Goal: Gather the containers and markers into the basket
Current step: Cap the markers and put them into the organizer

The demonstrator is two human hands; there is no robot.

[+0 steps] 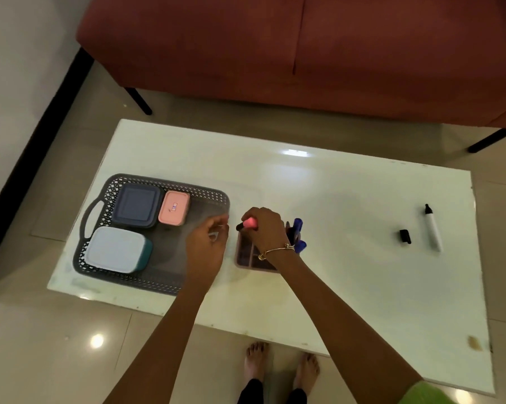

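a grey lattice basket [111, 196] sits at the left end of the white table [348, 287]. inside it, a dark blue container [137, 206] lies at the far left, a small pink container [174, 207] just beside it on the right, and a teal container with a pale lid [116, 249] in the near left corner. the basket's right half holds nothing else that can be made out. the left hand [206, 247] hangs over that right end, motion-blurred; its fingers seem loosely bent, but whether they hold anything cannot be told. just right of the basket, the right hand [264, 228] curls its fingers round a pink marker [247, 223], whose black end points left toward the basket. the hand is above a mauve divided organiser [246, 259] with blue markers [297, 225] standing at its right side. a gold bracelet [275, 250] circles the right wrist. well apart, toward the right edge, a loose black cap [405, 236] lies near an uncapped white-bodied marker [432, 228].
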